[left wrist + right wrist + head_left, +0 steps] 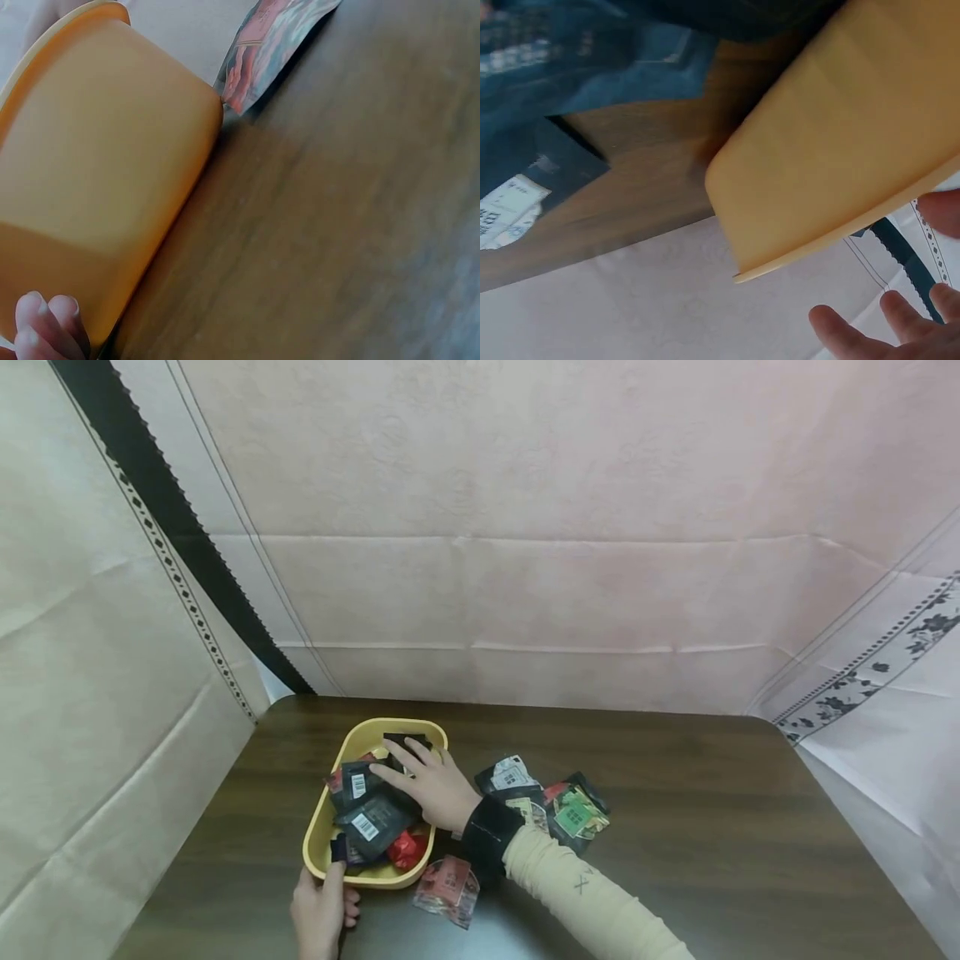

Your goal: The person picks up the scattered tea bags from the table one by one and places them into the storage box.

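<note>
A yellow plastic basin [309,841] stands at the table's left side, holding several dark packets [377,821] with white barcode labels and a shiny red packet [407,850]. My left hand [321,910] grips its near-left corner, thumb over the rim; fingertips [46,319] lie against the outer wall in the left wrist view. Over the basin's right side reaches my right hand [437,787], fingers spread above the packets with nothing gripped. In the right wrist view those fingers [840,334] stand apart beyond the basin's rim. The black band on the wrist hides part of the table.
Right of the basin lie several dark packets, one with a white label [512,773] and one with a green label [576,814]. A pink and clear packet [448,889] lies by the basin's near-right corner. Pale cloth [525,593] hangs behind the brown wooden table [712,827].
</note>
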Demonstrator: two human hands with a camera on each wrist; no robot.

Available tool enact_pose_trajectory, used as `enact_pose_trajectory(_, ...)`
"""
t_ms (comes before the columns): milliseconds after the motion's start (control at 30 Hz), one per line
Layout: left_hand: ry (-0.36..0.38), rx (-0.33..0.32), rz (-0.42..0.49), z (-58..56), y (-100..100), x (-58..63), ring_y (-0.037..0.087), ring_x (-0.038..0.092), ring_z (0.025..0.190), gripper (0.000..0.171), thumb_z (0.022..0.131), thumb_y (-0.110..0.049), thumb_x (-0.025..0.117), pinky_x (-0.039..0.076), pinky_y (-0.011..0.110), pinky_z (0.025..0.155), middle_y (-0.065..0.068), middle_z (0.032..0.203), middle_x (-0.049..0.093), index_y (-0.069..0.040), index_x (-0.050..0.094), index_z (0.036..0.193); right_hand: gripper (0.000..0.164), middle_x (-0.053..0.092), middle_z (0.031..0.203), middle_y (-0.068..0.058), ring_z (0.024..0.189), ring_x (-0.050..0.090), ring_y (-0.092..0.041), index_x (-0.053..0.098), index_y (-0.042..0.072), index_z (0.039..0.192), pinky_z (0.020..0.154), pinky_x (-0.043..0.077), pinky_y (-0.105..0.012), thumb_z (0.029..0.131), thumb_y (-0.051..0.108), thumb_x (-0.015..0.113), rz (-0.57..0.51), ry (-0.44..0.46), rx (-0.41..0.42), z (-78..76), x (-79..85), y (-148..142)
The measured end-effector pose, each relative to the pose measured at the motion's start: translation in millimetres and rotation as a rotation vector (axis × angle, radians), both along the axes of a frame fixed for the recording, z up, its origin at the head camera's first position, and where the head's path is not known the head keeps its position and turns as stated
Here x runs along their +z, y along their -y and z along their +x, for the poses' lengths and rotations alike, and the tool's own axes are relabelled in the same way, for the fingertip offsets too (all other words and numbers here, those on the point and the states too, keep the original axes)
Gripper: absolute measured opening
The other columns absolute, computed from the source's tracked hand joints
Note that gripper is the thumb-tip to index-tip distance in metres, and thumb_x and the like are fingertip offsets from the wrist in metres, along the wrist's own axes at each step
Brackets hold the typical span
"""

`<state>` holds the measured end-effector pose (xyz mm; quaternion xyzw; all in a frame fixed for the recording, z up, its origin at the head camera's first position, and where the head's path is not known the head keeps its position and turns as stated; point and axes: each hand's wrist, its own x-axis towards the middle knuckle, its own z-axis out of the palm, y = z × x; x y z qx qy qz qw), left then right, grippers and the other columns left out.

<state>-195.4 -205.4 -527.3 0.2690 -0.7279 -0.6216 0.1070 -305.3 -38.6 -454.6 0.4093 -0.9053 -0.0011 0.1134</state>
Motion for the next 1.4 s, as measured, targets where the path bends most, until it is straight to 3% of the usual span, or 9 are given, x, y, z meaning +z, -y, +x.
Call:
enact_pose_trajectory(367, 0.009, -0.005, -0.001, -1.7, 5, 2.7, 0.011, 0.048, 0.031, 0.022, 0.087, -0.019, 0.044, 0.044, 0.030, 0.028, 0.006, 0.047, 0.054, 0.003, 0.044, 0.094, 0.076, 0.016, 0.150, -0.003, 0.135, 0.019, -0.026, 0.028, 0.025, 0.143, 0.094, 0.040, -0.049, 0.078, 0.012, 0.065, -0.031, 0.038, -0.037, 9.2, -0.7, -28)
enact_pose_trajectory(667, 0.036, -0.010, -0.010, -1.4, 9, 3.4, 0.011, 0.049, 0.032, 0.026, 0.088, -0.021, 0.043, 0.045, 0.031, 0.029, 0.005, 0.047, 0.055, 0.003, 0.043, 0.098, 0.068, 0.034, 0.142, -0.014, 0.130, 0.028, -0.033, 0.036, 0.012, 0.139, 0.089, 0.041, -0.058, 0.076, 0.011, 0.061, -0.128, 0.125, -0.103, 16.9, -21.6, -95)
enact_pose_trajectory(967, 0.058, -0.010, -0.016, -0.8, 10, 4.2, 0.012, 0.050, 0.033, 0.028, 0.088, -0.023, 0.043, 0.045, 0.031, 0.030, 0.004, 0.047, 0.054, 0.003, 0.044, 0.099, 0.069, 0.032, 0.142, -0.014, 0.128, 0.028, -0.035, 0.043, 0.012, 0.135, 0.089, 0.037, -0.063, 0.073, 0.030, 0.068, -0.074, 0.267, -0.284, 28.2, -37.8, -171)
enact_pose_trajectory(1200, 0.055, -0.007, -0.014, 0.1, 9, 2.9, 0.010, 0.048, 0.031, 0.029, 0.088, -0.023, 0.043, 0.044, 0.030, 0.029, 0.004, 0.046, 0.054, 0.004, 0.044, 0.099, 0.074, 0.035, 0.136, -0.009, 0.121, 0.032, -0.034, 0.048, 0.021, 0.131, 0.087, 0.038, -0.063, 0.063, 0.032, 0.076, -0.022, 0.415, -0.438, 33.7, -42.2, -188)
enact_pose_trajectory(1400, 0.079, -0.016, -0.014, -2.8, 4, 1.7, 0.010, 0.049, 0.033, 0.030, 0.088, -0.023, 0.043, 0.045, 0.031, 0.030, 0.004, 0.047, 0.054, 0.004, 0.044, 0.102, 0.053, 0.044, 0.116, -0.007, 0.098, 0.041, -0.029, 0.059, 0.020, 0.110, 0.070, 0.050, -0.039, 0.061, 0.012, 0.078, -0.061, 0.359, -0.467, 28.8, -54.6, -197)
